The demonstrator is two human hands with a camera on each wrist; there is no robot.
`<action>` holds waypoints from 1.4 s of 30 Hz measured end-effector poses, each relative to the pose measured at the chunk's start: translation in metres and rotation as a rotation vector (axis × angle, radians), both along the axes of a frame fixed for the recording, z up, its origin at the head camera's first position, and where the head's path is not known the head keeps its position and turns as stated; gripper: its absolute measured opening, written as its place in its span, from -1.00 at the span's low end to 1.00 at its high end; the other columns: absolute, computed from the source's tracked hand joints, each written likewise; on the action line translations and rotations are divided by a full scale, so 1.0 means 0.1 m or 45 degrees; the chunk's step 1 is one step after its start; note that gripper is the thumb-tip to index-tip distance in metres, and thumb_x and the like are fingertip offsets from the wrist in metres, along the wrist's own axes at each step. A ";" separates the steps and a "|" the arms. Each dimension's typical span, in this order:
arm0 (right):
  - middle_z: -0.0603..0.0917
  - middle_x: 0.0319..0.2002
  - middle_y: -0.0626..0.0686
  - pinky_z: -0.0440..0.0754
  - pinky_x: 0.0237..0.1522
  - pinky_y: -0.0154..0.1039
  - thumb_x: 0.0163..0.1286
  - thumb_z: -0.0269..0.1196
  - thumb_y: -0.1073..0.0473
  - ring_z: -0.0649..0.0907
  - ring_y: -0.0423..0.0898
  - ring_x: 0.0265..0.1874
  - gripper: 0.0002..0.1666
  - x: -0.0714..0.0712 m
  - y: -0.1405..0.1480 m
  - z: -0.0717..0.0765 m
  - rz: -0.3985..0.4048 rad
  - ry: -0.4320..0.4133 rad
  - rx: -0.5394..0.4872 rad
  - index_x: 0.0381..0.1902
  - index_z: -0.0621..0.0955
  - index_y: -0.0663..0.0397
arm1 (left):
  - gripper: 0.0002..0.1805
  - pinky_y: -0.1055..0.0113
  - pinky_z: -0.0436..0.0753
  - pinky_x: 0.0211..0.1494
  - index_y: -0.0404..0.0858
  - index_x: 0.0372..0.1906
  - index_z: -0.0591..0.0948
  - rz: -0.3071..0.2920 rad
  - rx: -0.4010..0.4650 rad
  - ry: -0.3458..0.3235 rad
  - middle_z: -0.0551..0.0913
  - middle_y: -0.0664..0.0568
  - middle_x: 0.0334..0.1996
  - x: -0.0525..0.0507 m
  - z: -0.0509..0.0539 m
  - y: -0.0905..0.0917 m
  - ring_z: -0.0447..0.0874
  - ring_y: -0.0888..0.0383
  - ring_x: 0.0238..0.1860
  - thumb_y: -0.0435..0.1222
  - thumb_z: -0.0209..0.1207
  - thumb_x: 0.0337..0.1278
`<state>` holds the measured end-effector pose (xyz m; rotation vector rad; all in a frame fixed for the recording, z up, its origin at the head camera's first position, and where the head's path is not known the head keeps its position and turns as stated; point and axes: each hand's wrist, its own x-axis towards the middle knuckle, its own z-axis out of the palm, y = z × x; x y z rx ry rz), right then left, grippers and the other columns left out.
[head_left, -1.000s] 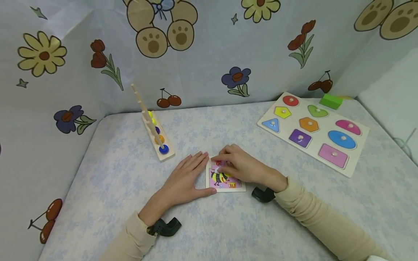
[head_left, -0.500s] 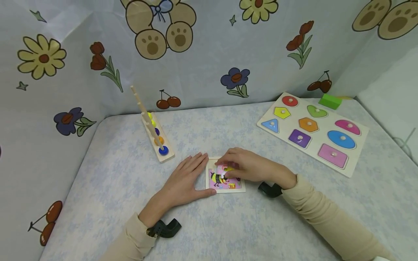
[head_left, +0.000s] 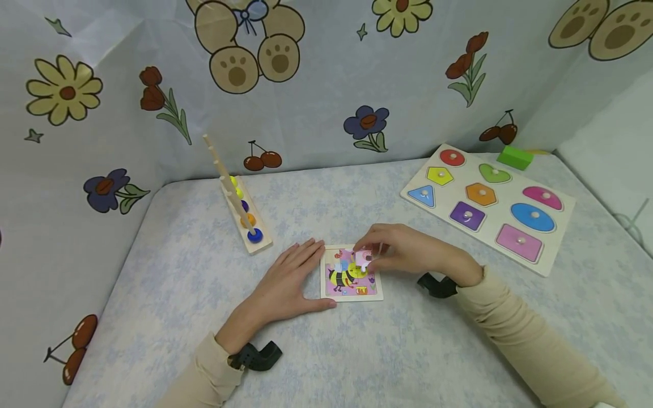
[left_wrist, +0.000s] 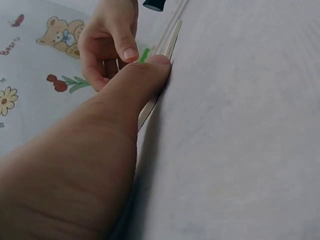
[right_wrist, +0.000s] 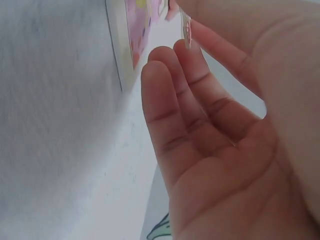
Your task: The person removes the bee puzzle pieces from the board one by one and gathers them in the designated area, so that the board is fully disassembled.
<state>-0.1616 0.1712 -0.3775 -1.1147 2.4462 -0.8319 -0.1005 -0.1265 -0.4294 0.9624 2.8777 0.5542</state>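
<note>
A small square jigsaw puzzle (head_left: pixel 335 289) with a bee picture and a pale wooden frame lies flat on the table in the head view. My left hand (head_left: pixel 287 279) rests along its left side, fingers straight, with the thumb at the lower left corner. Between thumb and fingers, my right hand (head_left: pixel 408 249) pinches a pink puzzle piece (head_left: pixel 363 259) over the upper right part of the puzzle. In the right wrist view the piece (right_wrist: pixel 187 34) appears edge-on at the fingertips, apart from the frame (right_wrist: pixel 118 45). The right fingers hide part of the frame's right side.
A wooden peg stand (head_left: pixel 262 245) with coloured rings stands at the back left. At the back right lies a shape board (head_left: pixel 490 222) with knobbed pieces, and a green block (head_left: pixel 515 157) sits behind it. A patterned cloth (head_left: pixel 316 113) hangs along the back.
My right hand has moved right across the puzzle, from its upper left to its upper right, carrying the pink piece. The left hand has stayed in place.
</note>
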 end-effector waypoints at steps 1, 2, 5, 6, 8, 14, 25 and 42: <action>0.67 -0.13 -0.16 0.73 -0.03 -0.26 0.29 0.51 0.11 0.63 -0.20 -0.17 -0.53 -0.01 0.02 0.00 -0.002 0.000 -0.001 0.16 0.72 -0.07 | 0.23 0.00 0.06 0.69 -0.25 0.63 0.18 0.000 0.006 -0.010 0.16 -0.04 0.64 0.00 0.00 0.00 0.04 0.01 0.65 0.39 0.33 0.02; 0.68 -0.13 -0.16 0.74 -0.03 -0.25 0.29 0.51 0.11 0.63 -0.20 -0.17 -0.53 -0.02 0.04 0.00 -0.004 0.001 -0.002 0.16 0.72 -0.07 | 0.23 0.01 0.06 0.69 -0.24 0.63 0.18 0.004 0.010 -0.024 0.16 -0.04 0.64 -0.01 0.01 -0.01 0.04 0.02 0.65 0.38 0.34 0.02; 0.68 -0.12 -0.15 0.74 -0.03 -0.25 0.29 0.51 0.13 0.63 -0.18 -0.16 -0.54 -0.05 0.09 -0.01 -0.017 -0.005 -0.011 0.16 0.72 -0.06 | 0.24 0.04 0.06 0.69 -0.22 0.64 0.18 0.012 0.015 -0.054 0.15 -0.04 0.64 -0.02 0.01 -0.03 0.05 0.03 0.65 0.39 0.35 0.00; 0.68 -0.12 -0.14 0.74 -0.03 -0.24 0.29 0.51 0.13 0.63 -0.17 -0.16 -0.54 -0.05 0.11 -0.01 -0.023 -0.010 -0.014 0.16 0.72 -0.05 | 0.24 0.04 0.07 0.69 -0.22 0.63 0.19 0.011 0.022 -0.054 0.16 -0.05 0.63 -0.02 0.01 -0.03 0.07 0.02 0.64 0.39 0.36 -0.01; 0.69 -0.10 -0.15 0.74 -0.03 -0.24 0.30 0.50 0.14 0.62 -0.17 -0.16 -0.54 -0.06 0.14 -0.01 -0.037 -0.017 -0.015 0.16 0.72 -0.04 | 0.24 0.04 0.10 0.68 -0.23 0.63 0.20 0.008 0.032 -0.041 0.17 -0.06 0.63 -0.03 0.01 -0.05 0.10 0.02 0.64 0.39 0.37 -0.03; 0.69 -0.11 -0.12 0.74 -0.03 -0.20 0.30 0.50 0.15 0.62 -0.13 -0.15 -0.55 -0.09 0.21 -0.01 -0.052 -0.038 0.002 0.14 0.72 -0.02 | 0.25 -0.03 0.22 0.63 -0.26 0.60 0.25 -0.005 0.085 0.000 0.24 -0.10 0.59 -0.03 -0.01 -0.07 0.20 -0.06 0.59 0.37 0.42 -0.09; 0.65 -0.19 -0.12 0.62 -0.26 -0.34 0.28 0.51 0.16 0.58 -0.12 -0.26 -0.56 -0.17 0.33 -0.08 -0.087 -0.033 0.064 0.13 0.72 -0.07 | 0.30 -0.07 0.25 0.61 -0.29 0.60 0.25 0.014 0.044 0.055 0.26 -0.09 0.56 -0.06 -0.04 -0.13 0.19 -0.07 0.58 0.44 0.38 -0.14; 0.64 -0.18 -0.09 0.60 -0.21 -0.31 0.28 0.51 0.15 0.55 -0.12 -0.23 -0.52 -0.19 0.38 -0.05 -0.114 -0.045 0.134 0.17 0.71 -0.03 | 0.34 -0.03 0.05 0.69 -0.30 0.64 0.14 0.035 -0.015 0.008 0.09 -0.10 0.65 -0.08 -0.05 -0.12 -0.03 0.00 0.67 0.45 0.32 -0.08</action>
